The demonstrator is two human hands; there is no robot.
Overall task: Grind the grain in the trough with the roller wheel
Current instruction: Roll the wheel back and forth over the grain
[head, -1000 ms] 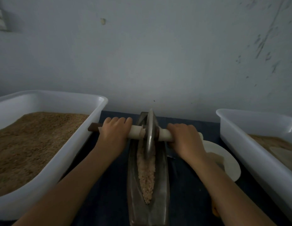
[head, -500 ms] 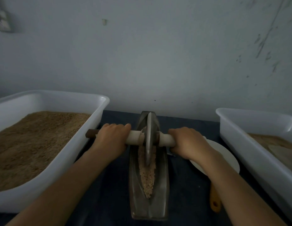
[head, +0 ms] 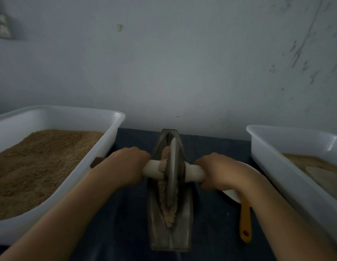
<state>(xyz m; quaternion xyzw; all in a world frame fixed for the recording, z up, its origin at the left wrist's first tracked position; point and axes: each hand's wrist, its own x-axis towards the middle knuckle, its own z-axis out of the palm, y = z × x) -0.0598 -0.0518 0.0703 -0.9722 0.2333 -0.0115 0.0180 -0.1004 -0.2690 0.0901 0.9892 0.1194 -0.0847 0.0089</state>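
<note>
Fingers of your left hand [head: 126, 166] and your right hand [head: 218, 171] are curled tight round the pale axle handle [head: 152, 169], one each side of the roller wheel [head: 172, 174]. The wheel stands on edge in the groove of the dark trough [head: 170, 236], with the grain [head: 170, 219] strung along the groove under and around it. If you press harder on one side, the wheel may tilt, ride up the sloping wall and push grain over onto the blue cloth [head: 126, 223]. A long pull could run it out of the near tip. Compared with a second ago, the wheel has rolled from the far end toward you, and grain now shows beyond it.
</note>
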